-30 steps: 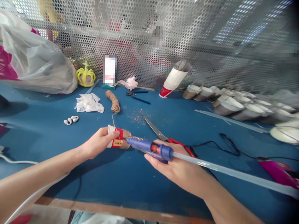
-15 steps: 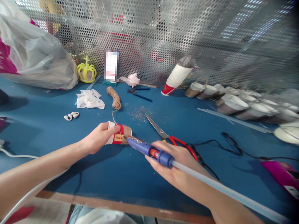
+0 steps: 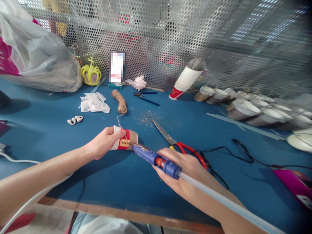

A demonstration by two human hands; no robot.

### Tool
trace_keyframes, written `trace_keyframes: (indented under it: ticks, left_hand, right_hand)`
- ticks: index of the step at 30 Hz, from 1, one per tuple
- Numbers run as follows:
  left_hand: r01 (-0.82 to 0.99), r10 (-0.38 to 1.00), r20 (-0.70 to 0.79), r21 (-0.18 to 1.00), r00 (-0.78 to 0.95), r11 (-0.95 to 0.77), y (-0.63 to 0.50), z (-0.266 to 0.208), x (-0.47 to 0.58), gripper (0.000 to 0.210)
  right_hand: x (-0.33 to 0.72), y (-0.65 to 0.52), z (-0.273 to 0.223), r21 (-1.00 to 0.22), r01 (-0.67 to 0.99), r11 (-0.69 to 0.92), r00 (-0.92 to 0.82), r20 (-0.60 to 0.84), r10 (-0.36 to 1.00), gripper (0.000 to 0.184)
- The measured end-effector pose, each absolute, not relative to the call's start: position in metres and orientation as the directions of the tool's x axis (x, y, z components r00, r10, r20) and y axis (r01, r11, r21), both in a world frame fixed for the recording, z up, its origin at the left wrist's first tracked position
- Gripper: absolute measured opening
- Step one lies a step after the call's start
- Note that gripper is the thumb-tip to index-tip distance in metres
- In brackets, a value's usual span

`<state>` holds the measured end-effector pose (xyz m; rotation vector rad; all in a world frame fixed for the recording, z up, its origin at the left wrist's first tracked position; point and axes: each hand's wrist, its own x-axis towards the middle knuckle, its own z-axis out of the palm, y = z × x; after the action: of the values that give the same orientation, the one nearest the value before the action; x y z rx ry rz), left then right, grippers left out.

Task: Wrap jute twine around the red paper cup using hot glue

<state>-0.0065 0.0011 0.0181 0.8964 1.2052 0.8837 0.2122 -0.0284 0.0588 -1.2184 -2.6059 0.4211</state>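
My left hand (image 3: 106,142) is closed round a red and white paper cup (image 3: 124,143), which lies on its side with its base to the right. Twine covers the base end of the cup, and a strand runs back from it to a twine bundle (image 3: 119,101). In my right hand (image 3: 180,169) is a blue hot glue gun (image 3: 151,156), its nozzle at the twine-wrapped part of the cup. A long clear glue stick (image 3: 219,195) sticks out of the gun's rear. Red-handled scissors (image 3: 170,138) lie open just beyond my right hand.
Blue-handled pliers (image 3: 147,97), crumpled white paper (image 3: 94,102) and white earbuds (image 3: 75,120) lie on the blue table. A tilted cup stack (image 3: 186,81) leans at the back. Wrapped cups (image 3: 243,109) stand right, a plastic bag (image 3: 39,55) left. A black cord (image 3: 243,156) trails right.
The view has shifted very slightly. Both hands, the cup and the glue gun hold nearly the same places, with the nozzle still at the twine.
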Motion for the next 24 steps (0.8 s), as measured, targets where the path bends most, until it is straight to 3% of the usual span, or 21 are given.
trace_keyframes:
  ticks: [17, 24]
  left_hand:
    - [0.028, 0.942, -0.294, 0.955, 0.164, 0.294, 0.0001, 0.0125, -0.0084, 0.032]
    - [0.063, 0.943, -0.255, 0.967, 0.215, 0.247, -0.0004, 0.0096, -0.0098, 0.034]
  right_hand:
    - [0.2110, -0.0310, 0.0629, -0.323, 0.715, 0.621, -0.629, 0.092, 0.772, 0.010]
    - [0.2104, -0.0273, 0.0605, -0.391, 0.727, 0.564, -0.574, 0.105, 0.812, 0.007]
